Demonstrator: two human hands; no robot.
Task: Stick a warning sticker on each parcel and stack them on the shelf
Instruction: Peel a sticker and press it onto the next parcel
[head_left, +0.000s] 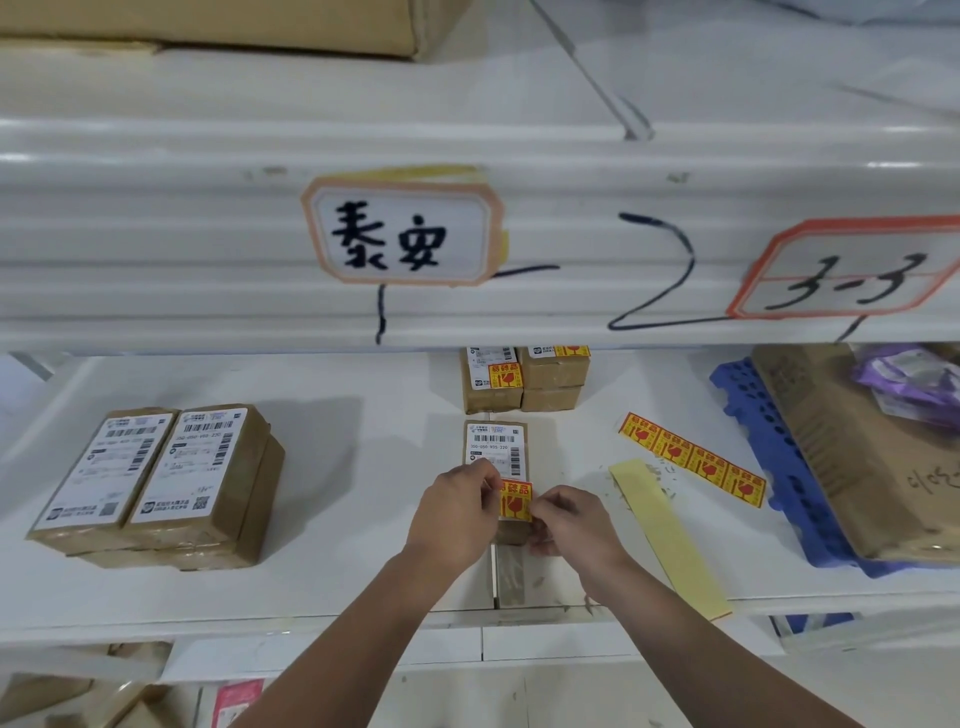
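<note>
A red-and-yellow warning sticker (515, 501) is held between both hands over the near end of a brown parcel (494, 451). The parcel lies on the white shelf (363, 519), directly in front of the person. The left edge of the sticker is pinched by the left hand (457, 512) and the right edge by the right hand (571, 525), so each hand is grasping it. Whether the sticker already touches the parcel cannot be told.

The long axis of the parcel runs away from the person, toward the back of the shelf. Most of its top is covered by a white shipping label (493, 434), and the sticker is held at the near right corner of this label. It is judged that the sticker must be pressed straight down, not carried forward. Both hands are about equally near.

Just behind the parcel, a stack of stickered parcels (524, 379) is seen, so the later move is probably made along the same axis. Two piles of unstickered parcels (156, 483) wait at the left. The sticker strip (693, 460) and a yellow backing strip (670, 540) lie nearer to the right hand.
</note>
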